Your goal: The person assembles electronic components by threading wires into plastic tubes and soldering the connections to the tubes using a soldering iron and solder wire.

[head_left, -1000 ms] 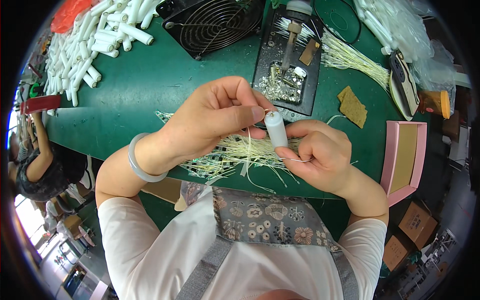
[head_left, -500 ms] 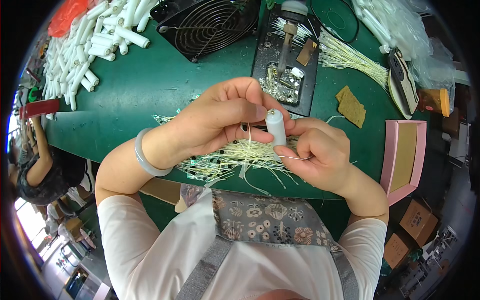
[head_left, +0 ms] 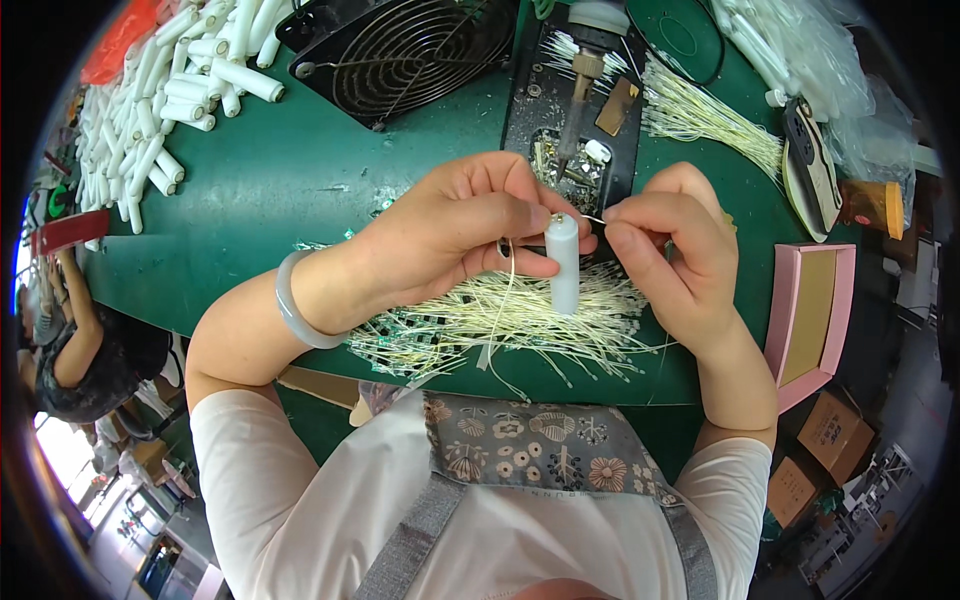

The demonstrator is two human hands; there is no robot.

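My left hand [head_left: 490, 215] grips a white cylindrical battery cell [head_left: 564, 270] between thumb and fingers, its metal end facing up. A pale wire [head_left: 513, 265] hangs down beside my left fingers. To the right of the cell, my right hand [head_left: 685, 250] pinches a thin light wire [head_left: 592, 218], whose end points toward the top of the cell; whether it touches is hard to see. Below both hands lies a pile of small green circuit boards [head_left: 395, 345] with cream-coloured wires [head_left: 470, 310].
Beyond my hands a soldering iron [head_left: 580, 95] points down into a black tray [head_left: 520, 110] of solder scraps. A black fan [head_left: 420, 55] stands behind, with a heap of white cells [head_left: 190, 90] at far left. On the right are a wire bundle [head_left: 710, 115] and a pink box [head_left: 785, 315].
My right hand has moved right and up, away from the cell's lower end, and now pinches the wire near the cell's top. My left hand still holds the cell.
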